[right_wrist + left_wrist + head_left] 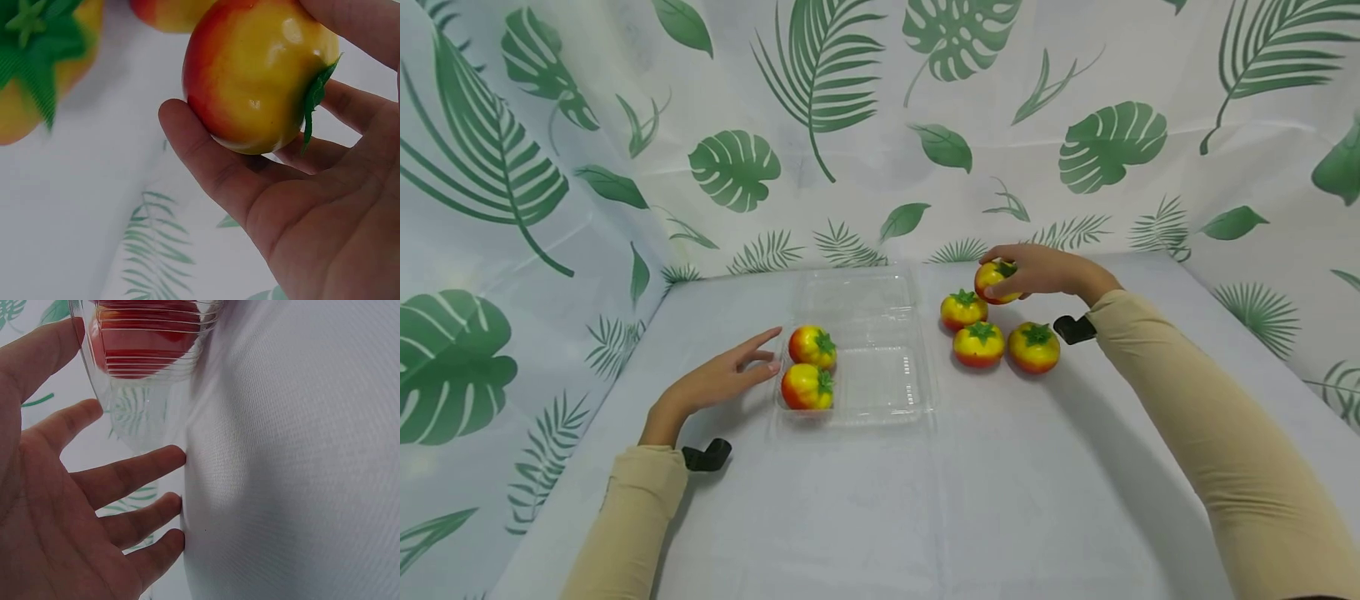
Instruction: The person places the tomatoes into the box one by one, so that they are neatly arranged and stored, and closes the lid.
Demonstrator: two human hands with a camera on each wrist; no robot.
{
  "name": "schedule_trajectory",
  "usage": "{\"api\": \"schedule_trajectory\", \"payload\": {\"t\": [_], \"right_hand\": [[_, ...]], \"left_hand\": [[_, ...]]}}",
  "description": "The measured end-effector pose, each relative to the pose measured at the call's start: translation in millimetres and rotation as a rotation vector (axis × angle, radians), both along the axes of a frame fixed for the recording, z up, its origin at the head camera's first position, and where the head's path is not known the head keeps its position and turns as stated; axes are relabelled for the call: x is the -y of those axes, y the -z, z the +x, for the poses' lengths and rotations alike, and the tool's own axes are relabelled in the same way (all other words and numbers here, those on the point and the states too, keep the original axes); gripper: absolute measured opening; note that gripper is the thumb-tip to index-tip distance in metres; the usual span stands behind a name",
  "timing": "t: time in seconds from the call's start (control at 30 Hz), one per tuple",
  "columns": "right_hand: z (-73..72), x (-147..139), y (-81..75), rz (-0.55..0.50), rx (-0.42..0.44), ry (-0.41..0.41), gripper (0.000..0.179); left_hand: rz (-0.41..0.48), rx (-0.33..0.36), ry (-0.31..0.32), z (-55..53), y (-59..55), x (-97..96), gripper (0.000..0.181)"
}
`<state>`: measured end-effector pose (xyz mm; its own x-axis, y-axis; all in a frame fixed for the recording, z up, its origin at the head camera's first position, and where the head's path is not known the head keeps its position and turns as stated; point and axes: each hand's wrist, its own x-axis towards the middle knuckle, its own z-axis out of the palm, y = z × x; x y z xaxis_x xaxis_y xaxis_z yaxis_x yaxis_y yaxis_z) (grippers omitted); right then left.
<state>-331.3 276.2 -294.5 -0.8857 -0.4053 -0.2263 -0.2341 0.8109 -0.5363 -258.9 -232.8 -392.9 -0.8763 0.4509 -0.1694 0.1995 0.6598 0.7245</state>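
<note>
My right hand [1047, 268] grips a yellow-and-red toy tomato [989, 282] at the back right. In the right wrist view the held tomato [256, 75] lies between thumb and fingers, its green leaf top toward the palm. Three similar tomatoes [978, 345] stand close below that hand on the table. To the left, a clear plastic box [880, 414] lies with its lid folded back. Two tomatoes [807, 387] sit side by side in the box's left half. My left hand [718, 383] is at the box's left edge, fingers extended, fingertips right at the wall [94, 381].
The box's lid [857, 292] lies flat toward the back wall. A white cloth [865, 508] covers the table. Leaf-printed sheets [865, 183] hang behind and at both sides. Each wrist carries a small black camera mount [707, 456].
</note>
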Motion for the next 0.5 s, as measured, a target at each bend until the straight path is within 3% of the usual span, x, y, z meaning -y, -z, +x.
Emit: {"api": "schedule_trajectory", "payload": {"t": [0.5], "right_hand": [[6.6,31,-8.4,-0.056,-0.064,-0.032,0.062]], "left_hand": [[-0.014,0.005,-0.007,-1.6,0.6,-0.1,0.077]]}}
